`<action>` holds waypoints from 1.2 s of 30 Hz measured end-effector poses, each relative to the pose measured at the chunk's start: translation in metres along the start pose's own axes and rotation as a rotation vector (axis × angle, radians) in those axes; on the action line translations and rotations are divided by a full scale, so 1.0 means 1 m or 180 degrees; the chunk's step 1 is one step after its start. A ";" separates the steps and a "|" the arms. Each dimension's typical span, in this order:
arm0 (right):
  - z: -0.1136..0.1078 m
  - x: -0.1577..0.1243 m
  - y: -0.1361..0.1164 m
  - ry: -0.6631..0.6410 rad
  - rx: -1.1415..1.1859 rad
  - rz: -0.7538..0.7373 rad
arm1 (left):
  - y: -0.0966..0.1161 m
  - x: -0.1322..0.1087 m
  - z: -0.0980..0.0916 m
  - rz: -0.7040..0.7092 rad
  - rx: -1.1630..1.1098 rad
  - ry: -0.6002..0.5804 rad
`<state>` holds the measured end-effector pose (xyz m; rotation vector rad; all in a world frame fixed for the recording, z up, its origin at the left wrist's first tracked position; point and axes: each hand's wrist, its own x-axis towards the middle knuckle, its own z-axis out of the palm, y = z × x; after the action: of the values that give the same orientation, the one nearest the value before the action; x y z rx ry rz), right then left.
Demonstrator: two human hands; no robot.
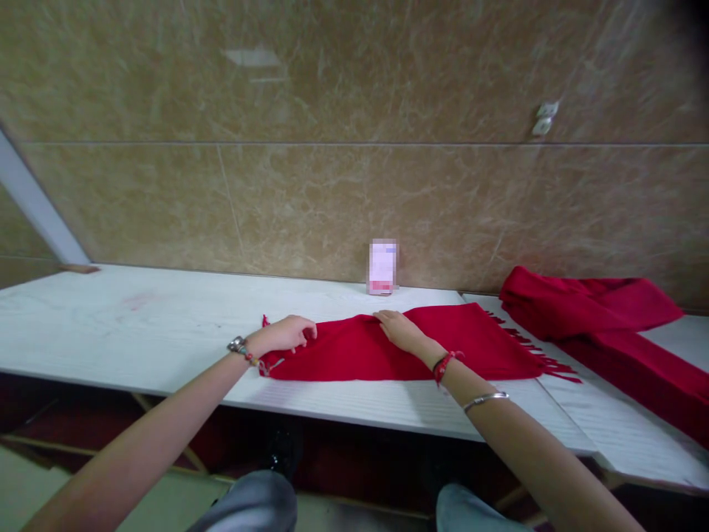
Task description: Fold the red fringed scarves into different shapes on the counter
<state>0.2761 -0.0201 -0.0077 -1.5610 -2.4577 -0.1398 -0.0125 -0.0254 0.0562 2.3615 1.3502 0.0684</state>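
A red fringed scarf lies spread and folded on the white tabletop in front of me. My left hand is over its left end, fingers loosely bent and slightly apart, with no cloth visibly gripped. Resting along the scarf's far edge, near its middle, my right hand has its fingers stretched out on the cloth. The fringe at the right end fans out over the table; the left end's fringe is partly under my left hand and bracelet.
A second red scarf lies loosely folded at the right. Against the tiled wall stands a small upright device with a blurred screen. White table extends left. Open shelving shows below, close to my knees.
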 end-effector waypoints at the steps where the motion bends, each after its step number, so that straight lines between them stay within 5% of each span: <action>1: 0.003 -0.002 0.000 0.0066 -0.0009 0.0093 | -0.001 0.001 0.005 -0.0028 0.0236 0.0256; 4: 0.009 -0.005 -0.003 0.0139 -0.0026 0.0381 | -0.006 0.007 0.012 -0.0048 0.0690 0.0736; 9: 0.005 -0.008 -0.011 0.0154 -0.0029 0.0521 | -0.017 0.013 0.003 -0.0419 0.0535 0.0366; 19: 0.008 -0.010 -0.012 0.0187 0.0029 0.0595 | -0.024 0.006 -0.008 -0.0439 0.0640 0.0227; 24: 0.010 -0.010 -0.011 0.0217 -0.0015 0.0562 | -0.021 0.005 -0.010 -0.0441 0.0679 0.0324; 30: 0.006 -0.011 -0.014 0.0198 0.0028 0.0615 | -0.032 0.013 -0.038 -0.0498 0.0534 0.0573; 36: 0.007 -0.010 -0.013 0.0423 0.0047 0.0414 | -0.048 0.031 -0.043 -0.0403 0.0209 0.0322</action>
<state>0.2677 -0.0333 -0.0165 -1.6438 -2.2451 -0.1963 -0.0456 0.0362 0.0723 2.3476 1.5695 0.1095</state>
